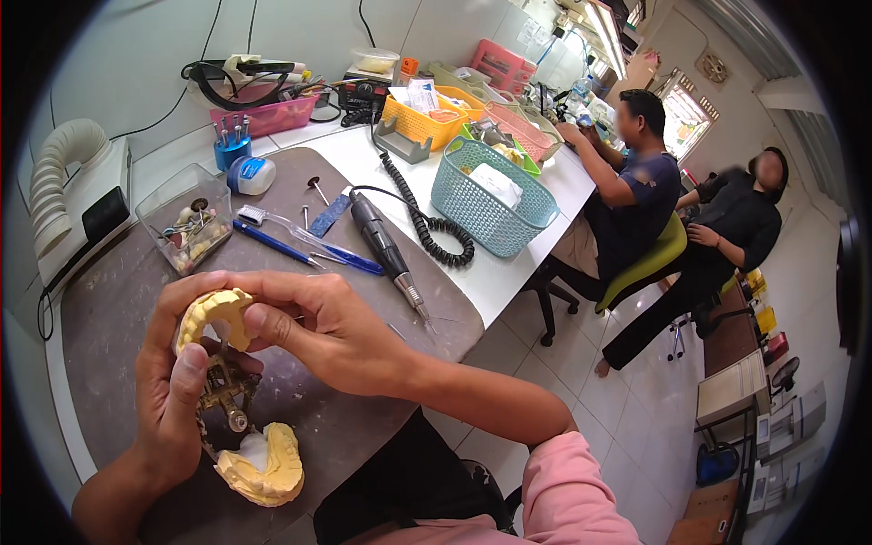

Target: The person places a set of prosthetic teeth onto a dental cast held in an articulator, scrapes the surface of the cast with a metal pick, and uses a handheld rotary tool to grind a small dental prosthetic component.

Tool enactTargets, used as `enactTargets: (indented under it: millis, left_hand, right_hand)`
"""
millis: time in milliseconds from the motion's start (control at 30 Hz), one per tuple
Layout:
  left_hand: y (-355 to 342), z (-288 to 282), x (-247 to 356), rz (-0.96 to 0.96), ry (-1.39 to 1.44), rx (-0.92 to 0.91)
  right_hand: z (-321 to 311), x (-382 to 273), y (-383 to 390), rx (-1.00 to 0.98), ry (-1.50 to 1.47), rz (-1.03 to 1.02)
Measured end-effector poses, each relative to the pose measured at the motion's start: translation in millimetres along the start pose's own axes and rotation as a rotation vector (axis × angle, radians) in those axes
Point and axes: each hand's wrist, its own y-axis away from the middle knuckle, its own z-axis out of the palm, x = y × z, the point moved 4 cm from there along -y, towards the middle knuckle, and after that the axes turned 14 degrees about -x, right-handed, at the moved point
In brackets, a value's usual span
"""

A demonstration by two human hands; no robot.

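My left hand [165,413] is closed round a yellow plaster dental cast [193,318], its thumb near the lower edge and fingers behind. The cast sits on a brass-coloured articulator [221,386], which hangs open. Its other half carries a second yellow cast [282,468] with a white patch inside, resting low near the front of the bench. My right hand [341,331] pinches the right end of the upper cast between thumb and fingers; its fingertips are partly hidden behind the cast.
Beyond my hands lie a black rotary handpiece [381,245], a blue pen [272,238], a toothbrush [304,238] and a clear box [182,241] of small parts. A white suction hose [59,173] stands left. Farther right are a teal basket [490,204] and a seated co-worker [636,182].
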Motion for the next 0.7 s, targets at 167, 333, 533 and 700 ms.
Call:
enactTargets:
  millis: [167, 333, 533, 700]
  left_hand:
    - [0.7, -1.0, -2.9, 0.01, -0.055, 0.052]
    - [0.7, -2.8, -4.5, 0.001, -0.075, 0.061]
    - [-1.0, -2.1, -3.2, 0.001, -0.051, 0.032]
    - [-4.2, 1.3, -4.8, 0.015, -0.027, 0.015]
  right_hand:
    - [-1.8, 0.6, 0.8, -0.017, -0.035, 0.013]
    - [1.5, -1.3, -0.3, -0.004, 0.017, -0.008]
    - [-1.0, -1.3, 2.8, 0.0, 0.067, -0.026]
    - [-2.6, -4.1, 7.4, -0.017, 0.119, -0.046]
